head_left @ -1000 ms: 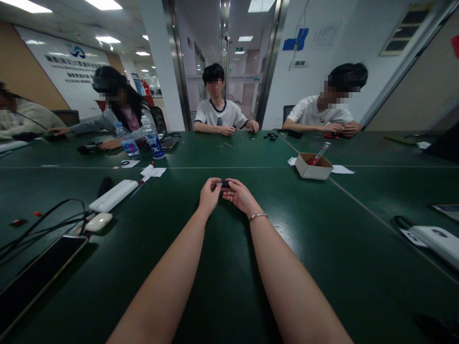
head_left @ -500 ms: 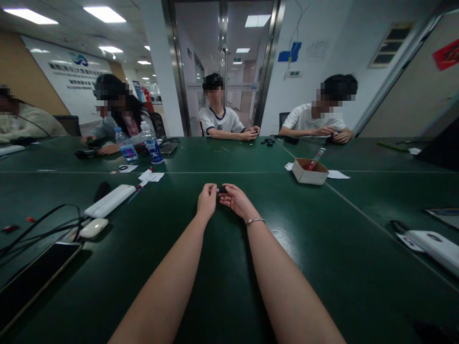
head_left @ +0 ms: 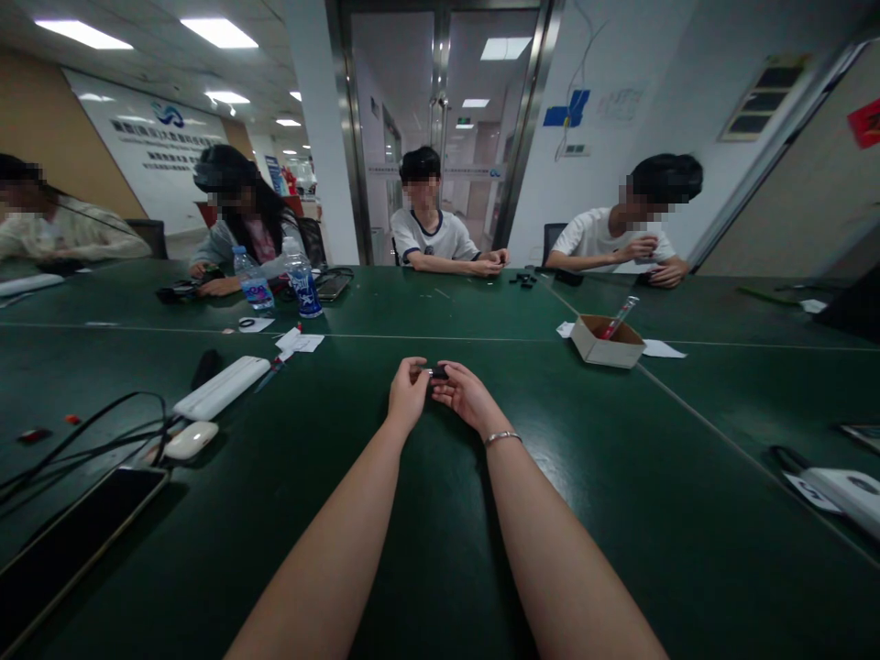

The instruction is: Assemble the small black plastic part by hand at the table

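Note:
Above the green table, my left hand [head_left: 408, 394] and my right hand [head_left: 467, 396] meet in front of me at arm's length. Between their fingertips is a small black piece with a silver end [head_left: 438, 372], too small to name with certainty. The fingers of my left hand close at its silver end. Thumb and index finger of my right hand pinch the black end, with the other fingers loosely curled below. Part of the piece is hidden by the fingertips. A silver bracelet [head_left: 502, 437] circles my right wrist.
Left of my arms lie a phone [head_left: 82, 532], a white power bank [head_left: 221, 387], an oval white case [head_left: 192, 441] and black cables. An open box [head_left: 608, 345] holds a clear tube. Two bottles [head_left: 303, 286] stand farther back. Several people sit across the green table [head_left: 440, 577].
The whole view has shifted, so things sit slightly farther right and lower. My hands keep hold of the small black piece. The person at far right has raised one hand.

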Demonstrator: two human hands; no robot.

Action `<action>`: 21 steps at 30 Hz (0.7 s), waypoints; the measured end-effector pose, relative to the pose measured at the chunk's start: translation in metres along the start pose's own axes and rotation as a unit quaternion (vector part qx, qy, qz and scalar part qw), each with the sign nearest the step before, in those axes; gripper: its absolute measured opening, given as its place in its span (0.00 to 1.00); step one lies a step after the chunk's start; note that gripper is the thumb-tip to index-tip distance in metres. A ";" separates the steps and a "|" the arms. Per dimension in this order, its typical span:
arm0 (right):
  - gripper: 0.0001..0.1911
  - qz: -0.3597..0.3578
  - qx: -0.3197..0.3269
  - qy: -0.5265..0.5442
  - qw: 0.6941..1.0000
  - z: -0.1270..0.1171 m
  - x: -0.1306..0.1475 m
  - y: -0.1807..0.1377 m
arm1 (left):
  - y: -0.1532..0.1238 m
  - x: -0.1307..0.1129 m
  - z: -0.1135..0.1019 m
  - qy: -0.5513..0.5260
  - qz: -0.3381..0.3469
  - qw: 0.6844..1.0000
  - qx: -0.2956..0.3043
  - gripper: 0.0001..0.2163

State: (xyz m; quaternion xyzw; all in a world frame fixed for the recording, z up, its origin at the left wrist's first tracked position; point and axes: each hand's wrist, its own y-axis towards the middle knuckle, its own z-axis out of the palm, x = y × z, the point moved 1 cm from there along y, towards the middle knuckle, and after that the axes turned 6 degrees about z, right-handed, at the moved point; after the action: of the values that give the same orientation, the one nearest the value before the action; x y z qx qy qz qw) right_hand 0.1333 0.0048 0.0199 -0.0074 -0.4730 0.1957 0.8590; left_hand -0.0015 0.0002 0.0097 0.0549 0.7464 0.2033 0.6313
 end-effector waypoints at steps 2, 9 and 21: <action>0.04 -0.007 0.001 0.003 1.000 0.000 0.000 -0.001 | 0.000 -0.001 0.000 -0.001 0.005 1.000 0.003 0.10; 0.03 -0.006 -0.004 -0.005 1.000 0.000 -0.002 0.000 | 0.001 0.005 0.002 0.045 0.002 0.999 0.003 0.09; 0.04 -0.005 -0.005 0.006 1.000 0.001 -0.002 0.001 | 0.000 0.007 0.001 0.056 -0.013 0.998 0.004 0.09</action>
State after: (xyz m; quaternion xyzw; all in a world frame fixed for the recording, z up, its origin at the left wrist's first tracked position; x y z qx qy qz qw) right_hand 0.1313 0.0048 0.0187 -0.0102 -0.4689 0.1888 0.8628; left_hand -0.0017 0.0026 0.0033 0.0369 0.7819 0.1948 0.5910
